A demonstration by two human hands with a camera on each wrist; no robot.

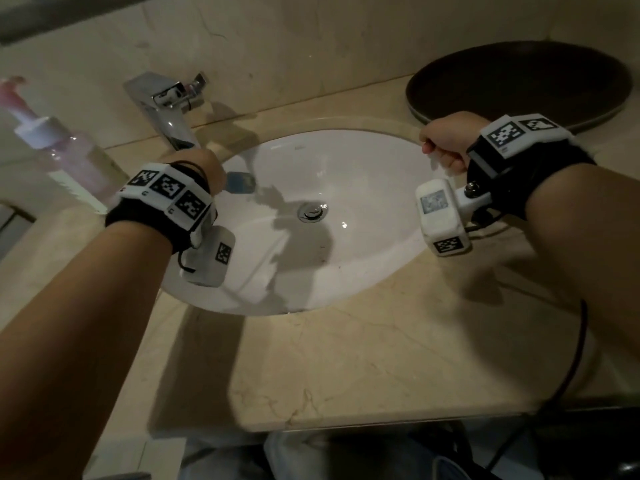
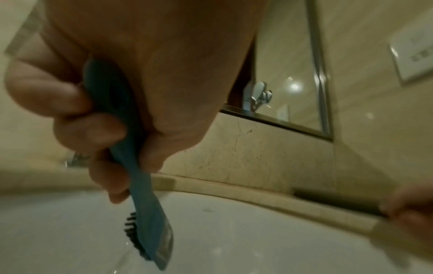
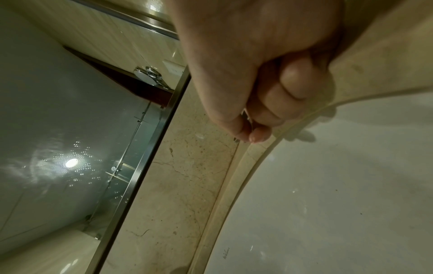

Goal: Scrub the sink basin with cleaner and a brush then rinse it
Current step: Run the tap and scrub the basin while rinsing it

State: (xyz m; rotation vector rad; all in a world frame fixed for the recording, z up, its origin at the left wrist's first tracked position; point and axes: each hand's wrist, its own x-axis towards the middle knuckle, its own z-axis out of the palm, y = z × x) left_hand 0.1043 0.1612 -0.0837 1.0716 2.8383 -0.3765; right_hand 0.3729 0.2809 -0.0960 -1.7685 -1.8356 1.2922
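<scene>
A white oval sink basin [image 1: 346,174] is set into a beige stone counter [image 1: 346,368]. My left hand [image 1: 202,168] grips the handle of a blue brush [image 1: 240,183] over the basin's left side, just below the faucet [image 1: 162,109]. In the left wrist view the fingers [image 2: 93,129] wrap the brush [image 2: 140,185], whose dark bristles point down at the basin [image 2: 234,241]. My right hand [image 1: 445,143] is curled into a fist at the basin's right rim. The right wrist view shows its fingers [image 3: 269,102] folded in beside the basin [image 3: 339,185], with only a thin dark sliver between thumb and fingers.
A chrome drain plug [image 1: 311,211] sits in the basin's middle. A clear spray bottle [image 1: 69,157] with a pink top stands on the counter at the left. A dark round tray [image 1: 519,81] lies at the back right. A black cable [image 1: 571,358] hangs off the counter's right front.
</scene>
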